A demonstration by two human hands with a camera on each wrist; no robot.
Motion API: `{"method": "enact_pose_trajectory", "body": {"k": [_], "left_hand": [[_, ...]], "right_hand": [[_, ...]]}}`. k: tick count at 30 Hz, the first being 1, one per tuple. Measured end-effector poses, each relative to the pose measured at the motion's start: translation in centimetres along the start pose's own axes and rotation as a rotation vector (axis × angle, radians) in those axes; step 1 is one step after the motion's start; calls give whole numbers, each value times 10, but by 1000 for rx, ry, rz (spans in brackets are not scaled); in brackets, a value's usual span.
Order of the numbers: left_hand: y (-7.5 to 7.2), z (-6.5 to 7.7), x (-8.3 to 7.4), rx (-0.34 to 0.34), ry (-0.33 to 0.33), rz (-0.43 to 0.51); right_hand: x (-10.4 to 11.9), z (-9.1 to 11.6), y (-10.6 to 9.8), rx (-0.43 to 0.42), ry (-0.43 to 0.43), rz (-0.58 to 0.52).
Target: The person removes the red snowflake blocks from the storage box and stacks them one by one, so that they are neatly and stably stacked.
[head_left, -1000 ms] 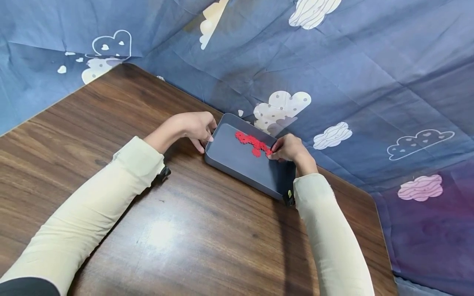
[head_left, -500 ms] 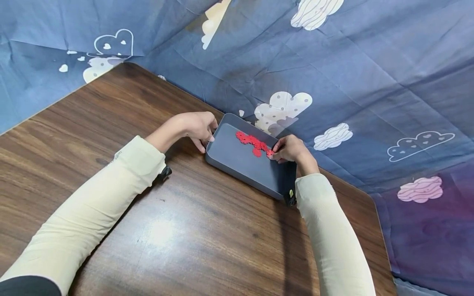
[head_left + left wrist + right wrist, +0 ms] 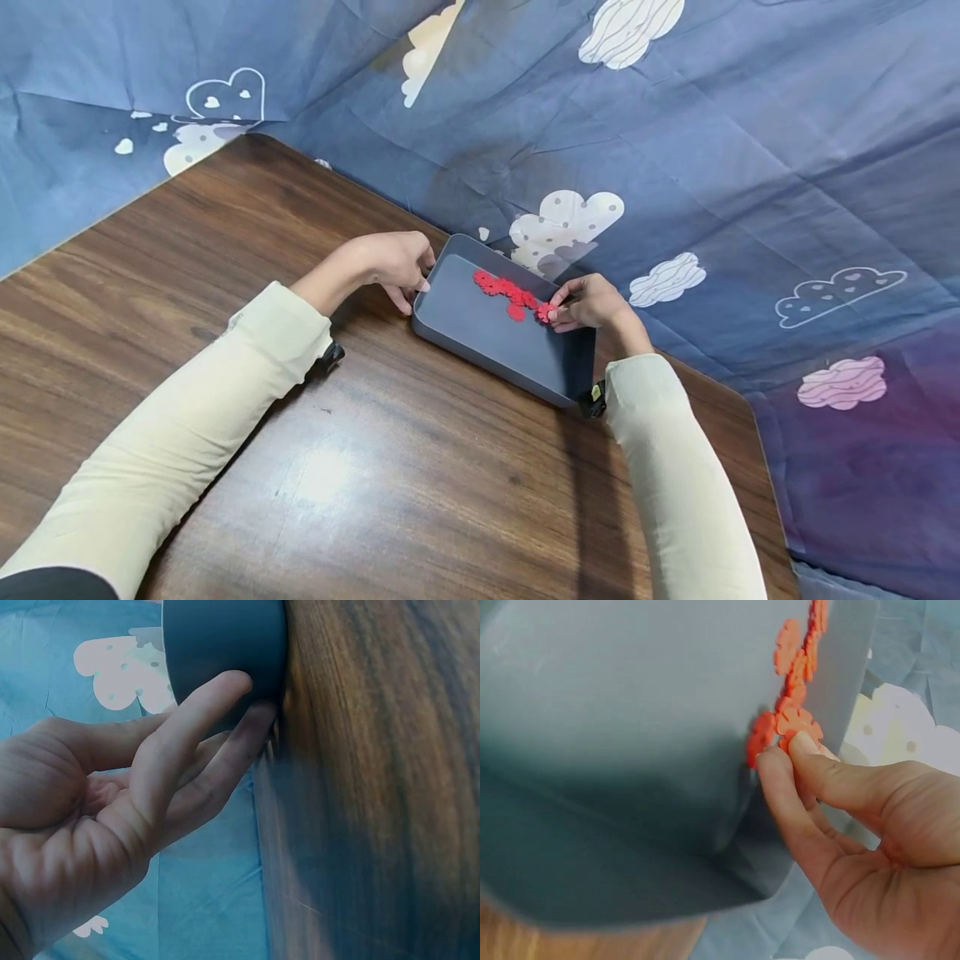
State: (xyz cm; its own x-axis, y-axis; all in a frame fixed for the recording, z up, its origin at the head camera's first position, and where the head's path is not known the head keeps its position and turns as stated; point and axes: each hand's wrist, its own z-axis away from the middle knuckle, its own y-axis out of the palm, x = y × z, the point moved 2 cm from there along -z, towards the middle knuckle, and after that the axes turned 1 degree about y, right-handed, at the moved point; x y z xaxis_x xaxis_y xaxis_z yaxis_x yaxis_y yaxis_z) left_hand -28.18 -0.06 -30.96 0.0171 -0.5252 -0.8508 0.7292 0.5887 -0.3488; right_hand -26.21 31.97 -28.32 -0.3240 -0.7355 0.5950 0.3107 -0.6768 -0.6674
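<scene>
On the left, the left hand (image 3: 393, 260) holds the end wall of the grey tray (image 3: 480, 337), its fingers fairly straight against the outside and the thumb at the rim. The tray's long axis slants from that hand to the right hand. Inside it lies a row of red discs (image 3: 501, 287), running nearly along the same axis, near the far long wall, with one disc out to the side towards the person. Whether the discs are locked together, I cannot tell.

At the row's right end, the right hand (image 3: 592, 302) pinches a disc between thumb and finger; I cannot tell whether its neighbour is pinched too. The rest of the row lies to the left of these fingers, so the right hand is nearer.

The tray sits on the brown wood bench (image 3: 420, 467) by its far edge; behind hangs a blue cloth (image 3: 720, 183) printed with clouds.
</scene>
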Motion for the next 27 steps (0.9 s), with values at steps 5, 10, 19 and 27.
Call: {"method": "enact_pose_trajectory", "body": {"k": [5, 10, 19, 27], "left_hand": [[-1, 1, 1, -2, 7, 4], [0, 2, 1, 4, 10, 8], [3, -1, 0, 21, -3, 2], [3, 0, -2, 19, 18, -32]], "right_hand": [[2, 6, -9, 2, 8, 1], [-6, 16, -21, -22, -16, -7], [-25, 34, -50, -25, 19, 48], [-57, 50, -79, -21, 95, -52]]}}
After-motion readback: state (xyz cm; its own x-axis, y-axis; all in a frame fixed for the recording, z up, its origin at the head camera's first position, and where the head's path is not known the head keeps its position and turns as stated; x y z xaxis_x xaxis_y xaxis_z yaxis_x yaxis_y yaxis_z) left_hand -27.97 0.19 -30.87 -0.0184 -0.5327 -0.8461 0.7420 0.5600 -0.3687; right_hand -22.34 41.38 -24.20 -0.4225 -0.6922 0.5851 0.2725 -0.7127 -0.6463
